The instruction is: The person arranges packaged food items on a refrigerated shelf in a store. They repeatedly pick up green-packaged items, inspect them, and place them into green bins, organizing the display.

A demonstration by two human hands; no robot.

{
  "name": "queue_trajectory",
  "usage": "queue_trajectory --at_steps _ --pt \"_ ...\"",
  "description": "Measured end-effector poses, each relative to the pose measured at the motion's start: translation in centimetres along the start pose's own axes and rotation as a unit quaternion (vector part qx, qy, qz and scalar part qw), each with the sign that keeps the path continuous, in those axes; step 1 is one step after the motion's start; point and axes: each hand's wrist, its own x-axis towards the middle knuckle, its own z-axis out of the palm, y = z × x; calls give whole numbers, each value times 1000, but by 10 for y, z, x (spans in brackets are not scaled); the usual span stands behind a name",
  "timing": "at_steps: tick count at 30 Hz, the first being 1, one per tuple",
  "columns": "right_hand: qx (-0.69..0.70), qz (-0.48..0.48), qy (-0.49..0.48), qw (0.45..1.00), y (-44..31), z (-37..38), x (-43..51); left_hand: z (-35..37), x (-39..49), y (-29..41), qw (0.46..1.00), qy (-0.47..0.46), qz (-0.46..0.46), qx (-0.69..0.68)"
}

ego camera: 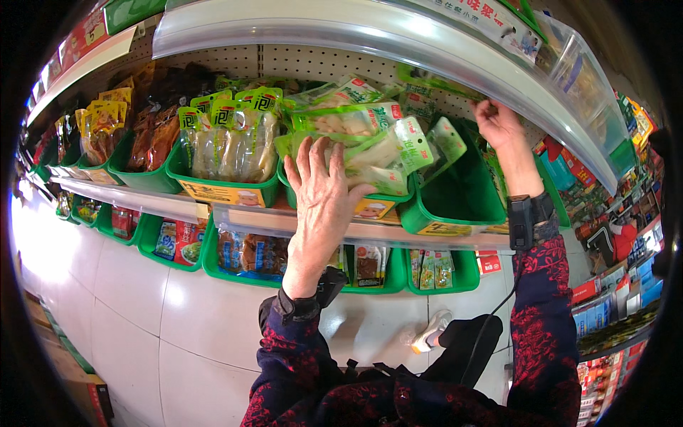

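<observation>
My left hand (323, 173) rests with spread fingers on a heap of clear-and-green vacuum packs (347, 120) holding pale food. The heap fills a green plastic basket (397, 200) on the shelf and rises above its rim. Up at the right, just below the overhanging shelf edge, my right hand (497, 124) pinches the end of another green-edged pack (440, 81); the shelf lip partly covers this pack. Below that hand is a green basket (453, 200) with its dark inside showing. One pack (445, 144) leans at that basket's left side.
The upper shelf's clear plastic edge (384, 45) overhangs both hands. To the left, green baskets hold packaged chicken feet (232, 144) and brown packaged meat (155, 139). A lower row includes a basket (243, 275) near the tiled floor (213, 320). A cable (499, 307) trails from my right wrist.
</observation>
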Motion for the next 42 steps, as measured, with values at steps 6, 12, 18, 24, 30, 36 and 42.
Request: queue_trajectory --at_steps 6,12,18,24,30,36,42 --pt "-134 -25 -2 991 103 52 -46 -4 11 -1 977 172 -17 -122" --pt "-267 137 -63 952 151 48 -76 -1 11 -11 993 63 -45 89" --pt "-430 253 -176 849 70 21 -63 -2 11 -21 998 56 21 8" --pt "-717 89 -142 677 33 -24 -15 -7 14 -12 997 -12 75 21" --pt "-897 40 -285 335 55 -68 31 0 17 4 995 -19 86 41" --pt "-917 185 -291 202 77 -85 64 13 16 8 992 33 114 46" --pt "-917 186 -294 197 67 -66 44 23 15 0 979 156 127 23"
